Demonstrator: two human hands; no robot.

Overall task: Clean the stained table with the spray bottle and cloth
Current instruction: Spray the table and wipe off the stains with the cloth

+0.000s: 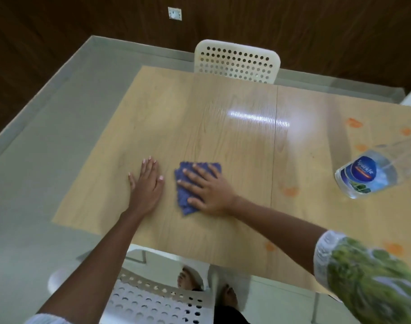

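Note:
A folded blue cloth lies on the light wooden table. My right hand presses flat on it with spread fingers. To the left of the cloth my left hand rests palm-down on bare wood, fingers straight. A clear spray bottle with a blue label stands at the right edge of the view, its top cut off. Orange stains dot the right part of the table, with one more farther back.
A white perforated chair stands at the table's far side. Another perforated chair is right below me at the near edge. Grey floor lies to the left, and a dark wood wall is behind.

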